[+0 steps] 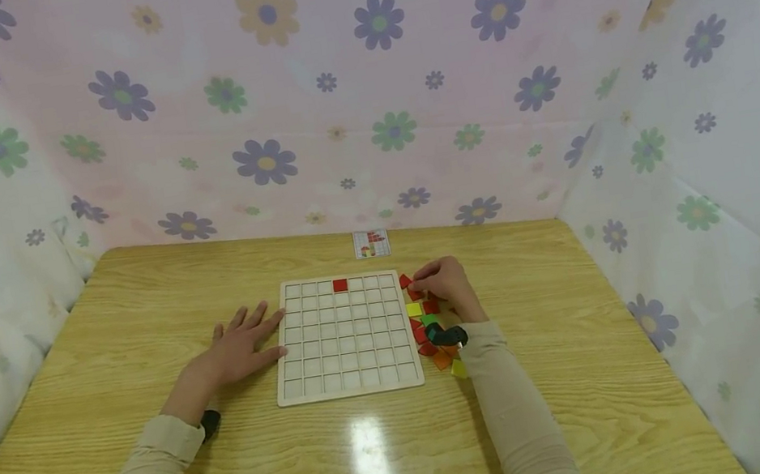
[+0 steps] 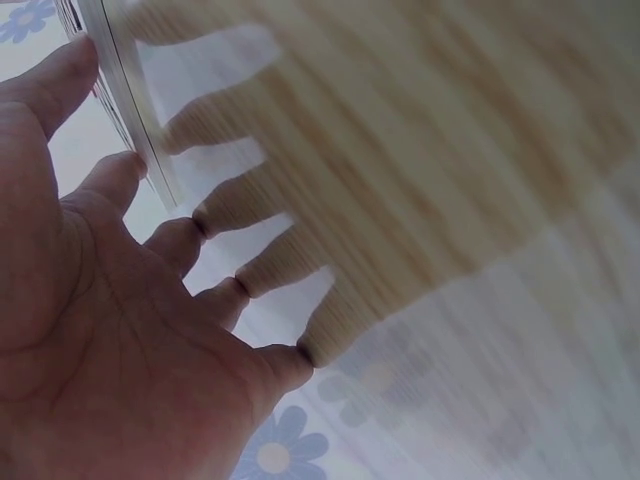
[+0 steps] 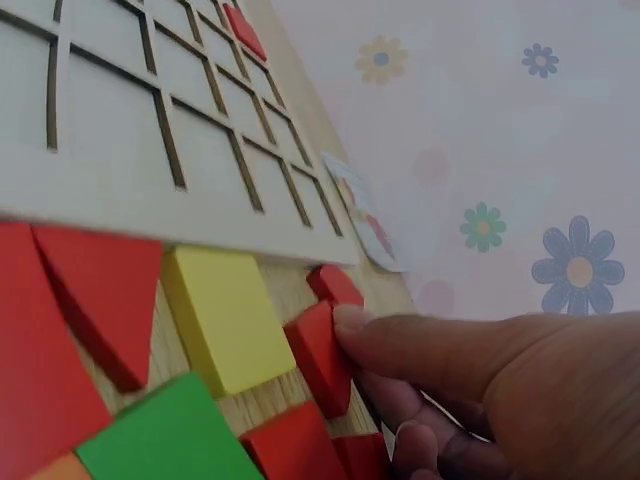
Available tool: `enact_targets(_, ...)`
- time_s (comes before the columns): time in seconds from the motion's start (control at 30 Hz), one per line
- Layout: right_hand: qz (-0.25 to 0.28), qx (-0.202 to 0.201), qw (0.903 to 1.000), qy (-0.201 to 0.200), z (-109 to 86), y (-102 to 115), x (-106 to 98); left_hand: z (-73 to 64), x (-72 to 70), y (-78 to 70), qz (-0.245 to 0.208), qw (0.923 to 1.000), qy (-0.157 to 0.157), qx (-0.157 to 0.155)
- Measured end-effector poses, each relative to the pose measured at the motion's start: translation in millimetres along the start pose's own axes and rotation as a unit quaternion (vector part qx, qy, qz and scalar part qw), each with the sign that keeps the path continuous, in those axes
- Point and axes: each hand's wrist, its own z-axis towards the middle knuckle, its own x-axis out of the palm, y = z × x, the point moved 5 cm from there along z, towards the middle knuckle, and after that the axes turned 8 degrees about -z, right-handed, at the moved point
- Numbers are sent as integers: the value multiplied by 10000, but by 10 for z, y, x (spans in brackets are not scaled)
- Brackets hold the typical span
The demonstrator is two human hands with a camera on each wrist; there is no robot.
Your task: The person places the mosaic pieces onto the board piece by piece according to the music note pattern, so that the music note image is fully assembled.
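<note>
Sleeves [image 1: 524,412] flanked the gridded board [image 1: 352,392]; the right hand [image 1: 449,281] pinched a red tile [image 3: 318,350] (picking, apparently), the left hand [image 1: 230,358] spread its fingers; a clean lift seemed called for.

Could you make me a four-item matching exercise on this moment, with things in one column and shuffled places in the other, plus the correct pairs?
Things
1. left hand
2. right hand
3. only tile in the grid board
4. picture card

Places
A. on the table, between the board and the flowered cloth
B. spread at the board's left edge
C. in the far row of cells
D. pinching a red piece, right of the board

Pairs: 1-B; 2-D; 3-C; 4-A
</note>
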Motion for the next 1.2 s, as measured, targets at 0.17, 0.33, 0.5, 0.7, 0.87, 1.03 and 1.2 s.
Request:
enact_targets(0.17,74,-39,10000,11,32,-24,-5,-4,-3,-12,1,10000,7,10)
enact_targets(0.33,43,-147,9999,0,49,-22,-5,-6,-6,-13,-2,10000,9,13)
enact_targets(0.5,105,-445,9989,132,16,25,-7,-4,-4,-14,-12,10000,23,10)
enact_targets(0.7,534,-824,9946,334,-16,87,40,-17,-14,-28,-45,10000,28,-33)
enact_targets(0.87,1012,-776,9914,284,-44,127,134,-19,-6,-41,-66,10000,38,-39)
enact_targets(1.03,1129,-1073,9869,410,-57,200,252,-25,-1,-24,-78,10000,16,-51)
enact_targets(1.2,1020,-1272,9846,630,-71,238,358,-22,6,4,-92,9999,12,-48)
